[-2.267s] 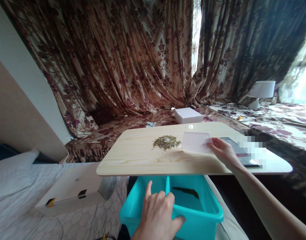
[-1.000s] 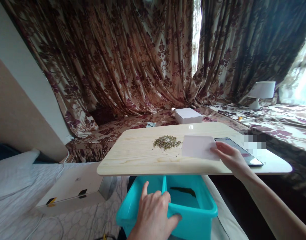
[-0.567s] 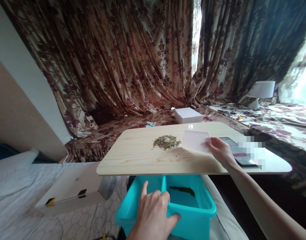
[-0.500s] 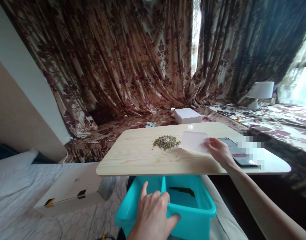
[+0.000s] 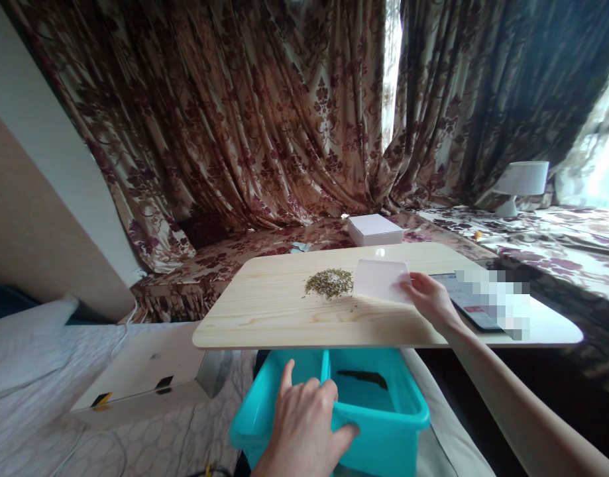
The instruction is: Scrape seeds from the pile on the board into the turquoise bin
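My right hand (image 5: 430,297) pinches a flat white rectangular plastic scraper (image 5: 382,279) by its right end. The scraper is tilted over the wooden table (image 5: 264,321), its left edge at the right side of a pile of small green and white grains (image 5: 329,283). A few loose grains lie in front of the pile. Below the table's near edge, my left hand (image 5: 307,424) grips the near rim of a turquoise two-compartment bin (image 5: 384,424), thumb outside and index finger stretched out. Dark green bits lie in the bin's right compartment; the left compartment's floor is partly hidden.
A tablet (image 5: 468,301), partly blurred out, lies on the table right of my right hand. Behind the table stands a white box (image 5: 375,230). A larger white box (image 5: 145,371) lies on the bed at left. A lamp (image 5: 520,185) stands at far right.
The scraper shifted right and toward me, then back; over the last half second it moved left up to the pile. A few grains came loose in front. My left hand stays on the bin.
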The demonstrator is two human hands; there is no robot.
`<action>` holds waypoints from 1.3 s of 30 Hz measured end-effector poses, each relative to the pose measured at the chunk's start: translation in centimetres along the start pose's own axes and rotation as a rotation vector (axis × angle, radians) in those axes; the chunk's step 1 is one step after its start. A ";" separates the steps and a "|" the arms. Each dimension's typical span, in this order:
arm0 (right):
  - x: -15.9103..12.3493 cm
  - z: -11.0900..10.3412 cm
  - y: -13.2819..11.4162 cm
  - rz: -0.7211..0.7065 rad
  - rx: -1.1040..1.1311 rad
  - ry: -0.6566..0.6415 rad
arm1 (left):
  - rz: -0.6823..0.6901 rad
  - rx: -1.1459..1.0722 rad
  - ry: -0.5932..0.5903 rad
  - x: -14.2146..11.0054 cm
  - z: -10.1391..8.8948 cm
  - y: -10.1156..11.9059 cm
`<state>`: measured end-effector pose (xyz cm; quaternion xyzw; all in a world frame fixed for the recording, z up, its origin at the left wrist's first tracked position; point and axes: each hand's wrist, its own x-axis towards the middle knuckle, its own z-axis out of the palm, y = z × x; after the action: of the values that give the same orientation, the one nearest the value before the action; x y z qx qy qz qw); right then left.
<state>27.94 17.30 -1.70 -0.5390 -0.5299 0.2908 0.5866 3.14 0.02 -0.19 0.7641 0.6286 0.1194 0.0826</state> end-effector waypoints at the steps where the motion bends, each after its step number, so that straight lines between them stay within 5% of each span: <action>1: 0.1 0.3 0.0 -0.001 0.009 -0.009 | 0.000 0.000 0.000 0.0 0.0 0.0; 23: -1.5 -0.9 -0.7 0.100 -0.051 -0.113 | -0.022 -0.013 0.051 -0.4 0.0 -0.9; 31: -0.7 0.3 -0.4 0.053 -0.023 -0.072 | -0.030 -0.024 0.036 -0.4 -0.2 -0.7; 39: -1.8 -0.4 -1.2 0.094 -0.011 -0.191 | -0.023 -0.001 0.063 -0.3 0.1 -0.8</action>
<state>27.55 15.27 -1.07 -0.5361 -0.5591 0.3652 0.5162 2.32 -0.13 -0.52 0.7525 0.6397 0.1429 0.0647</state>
